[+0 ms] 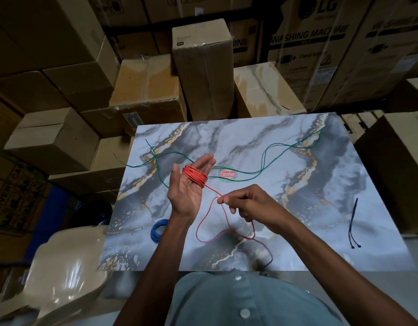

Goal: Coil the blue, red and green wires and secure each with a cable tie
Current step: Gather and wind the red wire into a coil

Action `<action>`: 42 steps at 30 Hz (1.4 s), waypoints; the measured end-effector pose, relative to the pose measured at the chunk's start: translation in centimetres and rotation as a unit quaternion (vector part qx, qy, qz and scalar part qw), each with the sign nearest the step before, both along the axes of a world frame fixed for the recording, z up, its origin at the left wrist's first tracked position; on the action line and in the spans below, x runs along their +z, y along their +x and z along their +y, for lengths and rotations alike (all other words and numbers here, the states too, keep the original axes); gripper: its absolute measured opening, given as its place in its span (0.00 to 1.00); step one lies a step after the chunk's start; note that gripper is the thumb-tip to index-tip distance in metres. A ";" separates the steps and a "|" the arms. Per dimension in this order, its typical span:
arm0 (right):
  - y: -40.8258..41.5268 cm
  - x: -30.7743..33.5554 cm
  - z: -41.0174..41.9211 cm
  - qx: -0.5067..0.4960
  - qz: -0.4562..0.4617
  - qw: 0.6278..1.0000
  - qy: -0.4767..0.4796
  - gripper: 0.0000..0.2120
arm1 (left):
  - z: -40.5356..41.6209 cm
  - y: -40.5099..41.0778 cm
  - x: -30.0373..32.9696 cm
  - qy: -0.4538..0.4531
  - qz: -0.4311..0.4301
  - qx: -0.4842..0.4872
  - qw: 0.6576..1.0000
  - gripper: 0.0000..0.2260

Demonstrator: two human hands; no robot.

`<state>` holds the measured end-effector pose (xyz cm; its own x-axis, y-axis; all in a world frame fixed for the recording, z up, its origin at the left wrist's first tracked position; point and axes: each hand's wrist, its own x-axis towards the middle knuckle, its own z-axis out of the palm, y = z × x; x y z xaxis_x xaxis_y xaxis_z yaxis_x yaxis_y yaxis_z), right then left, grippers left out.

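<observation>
— What lies nearest?
— Loose red wire (228,231) looped by the tabletop's (321,220) near edge. The blue wire (158,230) sits coiled near the left edge; two cable ties (352,223) lie near the right edge.
— And the hands?
— The right hand (245,204) pinches the red strand. The left hand (190,184), fingers straight, palm up, carries red turns wound round them.
— Farther?
— The green wire (266,154) sprawls uncoiled across the far half.

A red and green sticker (227,174) on the marble board (309,208) reads "Patelsa". A big carton (321,43) at the back carries "LG" and "WASHING MACHINE". A neighbouring box (241,42) shows the letters "INE". Other print is too blurred to read.
</observation>
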<state>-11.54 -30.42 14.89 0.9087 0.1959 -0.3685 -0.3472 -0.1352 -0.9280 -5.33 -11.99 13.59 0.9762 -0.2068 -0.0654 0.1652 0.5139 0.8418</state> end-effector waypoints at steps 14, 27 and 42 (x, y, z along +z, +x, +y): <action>0.6 7.8 -2.2 0.131 -0.133 0.975 -0.119 0.08 | -0.2 -2.2 1.0 0.209 -0.030 -0.089 0.973 0.46; 5.4 8.7 -2.2 0.193 -0.240 0.930 -0.203 0.11 | -0.7 -3.8 2.4 0.210 -0.071 -0.220 0.950 0.25; 8.2 4.1 -0.5 0.116 -0.162 0.979 -0.040 0.20 | -0.1 -3.5 4.0 0.083 -0.083 -0.189 0.975 0.20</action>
